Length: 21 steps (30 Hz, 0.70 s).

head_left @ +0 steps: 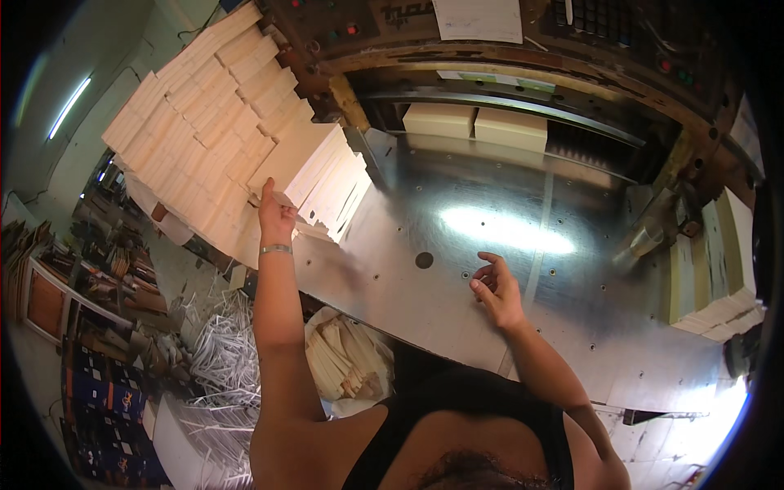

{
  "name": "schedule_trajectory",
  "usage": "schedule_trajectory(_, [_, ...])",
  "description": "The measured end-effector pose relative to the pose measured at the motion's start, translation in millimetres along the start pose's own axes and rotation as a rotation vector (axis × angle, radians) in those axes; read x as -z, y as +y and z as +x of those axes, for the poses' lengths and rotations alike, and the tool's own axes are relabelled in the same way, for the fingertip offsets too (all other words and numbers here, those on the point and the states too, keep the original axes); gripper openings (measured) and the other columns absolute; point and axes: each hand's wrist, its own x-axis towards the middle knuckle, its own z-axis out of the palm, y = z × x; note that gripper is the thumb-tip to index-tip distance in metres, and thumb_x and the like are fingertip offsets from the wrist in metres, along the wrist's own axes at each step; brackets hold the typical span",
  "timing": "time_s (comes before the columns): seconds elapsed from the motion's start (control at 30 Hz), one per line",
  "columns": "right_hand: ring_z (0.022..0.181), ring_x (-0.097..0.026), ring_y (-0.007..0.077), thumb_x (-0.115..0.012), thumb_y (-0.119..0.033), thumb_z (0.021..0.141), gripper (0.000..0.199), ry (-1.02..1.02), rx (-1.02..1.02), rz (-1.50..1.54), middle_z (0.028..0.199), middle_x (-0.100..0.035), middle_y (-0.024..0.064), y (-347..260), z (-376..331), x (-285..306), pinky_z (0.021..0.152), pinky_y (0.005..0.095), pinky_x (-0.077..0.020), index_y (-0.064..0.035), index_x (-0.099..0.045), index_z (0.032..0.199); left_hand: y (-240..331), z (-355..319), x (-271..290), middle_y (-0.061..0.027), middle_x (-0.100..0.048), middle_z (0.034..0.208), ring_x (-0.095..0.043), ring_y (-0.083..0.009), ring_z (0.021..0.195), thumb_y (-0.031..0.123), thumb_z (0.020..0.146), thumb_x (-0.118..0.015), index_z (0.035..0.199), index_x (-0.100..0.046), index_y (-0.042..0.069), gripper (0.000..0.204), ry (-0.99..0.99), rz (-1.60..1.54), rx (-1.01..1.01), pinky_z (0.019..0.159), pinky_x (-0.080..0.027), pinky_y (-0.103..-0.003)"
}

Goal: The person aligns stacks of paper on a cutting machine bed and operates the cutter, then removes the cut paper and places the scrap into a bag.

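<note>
head view: the left hand (276, 216) reaches out to a cream stack of cut paper sheets (314, 171) at the left end of the steel table (490, 269), its grip closed on the stack's near corner, thumb up against the edge, seemingly to square or steady it. the stack lies fanned, leaning against a larger stepped pile of cream sheets (196, 122) behind it. the right hand (496, 287) rests on the bare table, well apart from the stack, fingers loosely curled and apart, holding nothing. two cream blocks (475, 122) sit under the cutter's clamp bar (506, 104) at the back. another trimmed pile (719, 269) stands at the right edge. paper offcuts (220, 359) litter the floor below.
</note>
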Motion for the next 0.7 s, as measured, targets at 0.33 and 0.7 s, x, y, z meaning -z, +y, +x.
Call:
schedule_trajectory(0.33, [0.076, -0.060, 0.0107, -0.073, -0.015, 0.096, 0.057, 0.006, 0.003, 0.115, 0.098, -0.064, 0.0079, 2.5, -1.1, -4.9, 0.069, 0.0259, -0.0511, 0.0005, -0.049, 0.144, 11.9, 0.3, 4.2, -0.0042, -0.069, 0.113, -0.067, -0.0208, 0.106, 0.038, 0.098, -0.071, 0.118, -0.063, 0.009, 0.036, 0.017, 0.004, 0.030, 0.089, -0.057, -0.039])
schedule_trajectory(0.7, [0.075, -0.060, 0.0104, -0.072, -0.014, 0.096, 0.055, 0.008, 0.009, 0.116, 0.097, -0.065, 0.0086, 4.0, 0.8, -2.0, 0.067, 0.0255, -0.0508, 0.0001, -0.049, 0.144, 34.4, -46.0, -35.6, -0.0159, -0.050, 0.148, -0.049, -0.0337, 0.136, 0.049, 0.101, -0.058, 0.145, -0.048, 0.004, 0.064, 0.053, -0.025, 0.116, 0.112, -0.042, -0.051])
